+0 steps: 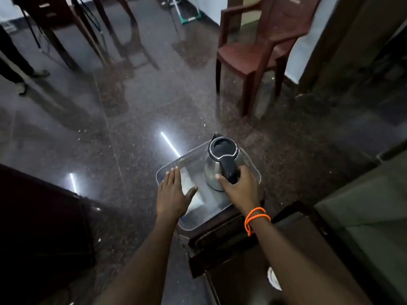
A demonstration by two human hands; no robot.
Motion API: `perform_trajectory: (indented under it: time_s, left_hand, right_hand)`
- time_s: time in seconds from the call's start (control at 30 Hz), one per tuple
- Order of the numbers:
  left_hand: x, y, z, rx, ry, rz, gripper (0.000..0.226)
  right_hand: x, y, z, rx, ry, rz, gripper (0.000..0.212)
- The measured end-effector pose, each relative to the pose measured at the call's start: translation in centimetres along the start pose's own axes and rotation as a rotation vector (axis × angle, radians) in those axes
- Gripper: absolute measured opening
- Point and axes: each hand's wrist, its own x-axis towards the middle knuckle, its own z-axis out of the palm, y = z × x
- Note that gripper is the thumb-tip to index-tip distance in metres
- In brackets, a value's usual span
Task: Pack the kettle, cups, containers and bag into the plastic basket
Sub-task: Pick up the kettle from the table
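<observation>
Steel-bodied kettle (220,166) with a black lid and black handle, standing upright inside the clear plastic basket (189,158), toward its right side, spout pointing away from the person. The right hand (239,188) is clamped around the black handle, thumb on the left of the handle and fingers wrapped round its right side; an orange cord bracelet (255,219) circles that wrist. The left hand (172,193) is spread flat, fingers together and thumb out, lying over the basket's left rim; whether the palm presses on the rim cannot be told. The two hands are apart, with the bare basket floor between them. The basket rests on a dark surface (222,243) in front of the person, its far end reaching out over the polished dark stone floor (132,119), which reflects strip lights. A brown plastic chair (262,51) stands well beyond the basket to the right. At the left edge, another person's legs (13,60) are partly visible.
</observation>
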Motion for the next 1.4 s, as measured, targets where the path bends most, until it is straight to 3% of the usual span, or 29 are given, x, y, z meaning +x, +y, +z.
perform_trajectory:
  time_s: [0.13, 0.37, 0.53, 0.7, 0.87, 1.13, 1.4]
  left_hand:
    - [2.0, -1.3, 1.1, -0.074, -0.081, -0.050, 0.103]
    - [3.2, -1.4, 1.3, -0.202, -0.004, -0.144, 0.096]
    - [3.6, -0.5, 0.6, -0.292, 0.130, -0.042, 0.089]
    - [2.7, 4.9, -0.5, -0.360, 0.087, 0.134, 0.085]
    - [-0.5, 12.3, 0.4, -0.417, -0.012, 0.298, 0.096]
    - [-11.4, 24.4, 7.1, -0.427, -0.203, 0.552, 0.071]
    - [-24.2, 33.5, 15.9, -0.399, -0.461, 0.747, 0.075]
  right_hand:
    - [-0.5, 1.2, 2.1, 0.182, 0.110, 0.149, 0.047]
    - [-0.4, 1.2, 3.6, 0.583, 0.036, 0.329, 0.023]
    - [0.2, 1.3, 0.3, 0.830, 0.028, 0.344, 0.018]
    - [-1.2, 2.1, -7.3, 0.807, 0.025, 0.229, 0.019]
    - [-5.2, 4.1, -17.7, 0.742, 0.045, 0.193, 0.014]
    - [-18.5, 13.1, -33.7, 0.551, 0.202, 0.313, 0.012]
    - [-33.3, 23.4, -43.2, 0.440, 0.333, 0.539, 0.017]
